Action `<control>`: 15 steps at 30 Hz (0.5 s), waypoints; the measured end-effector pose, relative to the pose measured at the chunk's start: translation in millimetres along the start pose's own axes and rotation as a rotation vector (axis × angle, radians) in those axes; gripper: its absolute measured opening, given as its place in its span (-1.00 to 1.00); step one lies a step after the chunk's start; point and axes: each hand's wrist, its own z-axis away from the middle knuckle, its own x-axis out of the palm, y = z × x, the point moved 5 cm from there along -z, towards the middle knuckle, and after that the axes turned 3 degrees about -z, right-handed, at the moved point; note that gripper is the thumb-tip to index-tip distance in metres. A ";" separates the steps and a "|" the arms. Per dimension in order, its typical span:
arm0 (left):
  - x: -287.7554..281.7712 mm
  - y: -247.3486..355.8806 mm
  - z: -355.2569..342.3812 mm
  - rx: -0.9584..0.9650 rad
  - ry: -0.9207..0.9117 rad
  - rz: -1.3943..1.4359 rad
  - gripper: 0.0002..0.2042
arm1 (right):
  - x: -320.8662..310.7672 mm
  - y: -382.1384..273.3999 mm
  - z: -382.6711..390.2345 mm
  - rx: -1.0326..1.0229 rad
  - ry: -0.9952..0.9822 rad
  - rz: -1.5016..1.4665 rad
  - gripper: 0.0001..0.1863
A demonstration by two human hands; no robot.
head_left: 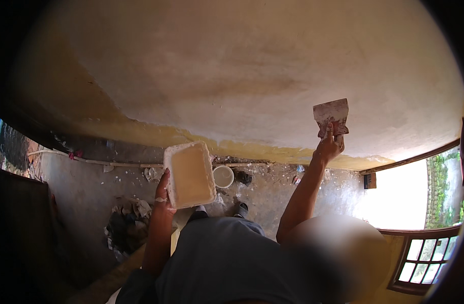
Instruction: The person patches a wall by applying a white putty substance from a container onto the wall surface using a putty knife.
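My left hand (164, 191) grips a plastic tub (190, 175) by its left side; a pale creamy material lies in it and its rim is crusted white. My right hand (331, 143) is raised to the right, fingers closed on a wide putty knife (331, 112) with a smeared metal blade. The blade is in front of a wall (232, 76) with pale plaster over yellow paint; whether it touches the wall, I cannot tell.
A white bucket (223, 177) and a long pole (115, 163) lie along the wall's foot. A heap of dark sheeting (125, 225) is on the speckled floor (85, 202). At right are a bright doorway (394, 197) and a barred window (424, 262).
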 end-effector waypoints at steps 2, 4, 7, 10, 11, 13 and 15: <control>7.8 1.7 2.5 -0.019 -0.044 -0.020 -0.38 | 45.7 -22.0 38.6 -0.004 -0.158 0.090 -0.83; 7.4 -0.5 -0.9 -0.032 -0.052 -0.006 -0.40 | 121.4 -27.0 87.7 0.061 -0.412 0.162 -0.80; 14.2 2.2 1.0 -0.010 -0.087 0.004 -0.42 | 226.4 -45.4 147.9 -0.327 -0.663 0.220 -0.83; 22.6 5.6 6.3 -0.002 -0.095 -0.008 -0.44 | 266.8 -62.8 141.8 -0.448 -0.706 0.318 -0.82; 22.4 6.3 6.8 -0.012 -0.073 -0.011 -0.45 | 267.0 -59.7 127.3 -0.437 -0.624 0.343 -0.82; 15.7 6.2 3.4 -0.008 -0.057 -0.008 -0.45 | 248.0 -49.8 102.9 -0.337 -0.516 0.397 -0.81; 9.0 7.0 3.8 -0.010 -0.036 -0.004 -0.45 | 197.3 -48.4 68.6 -0.163 -0.400 0.395 -0.73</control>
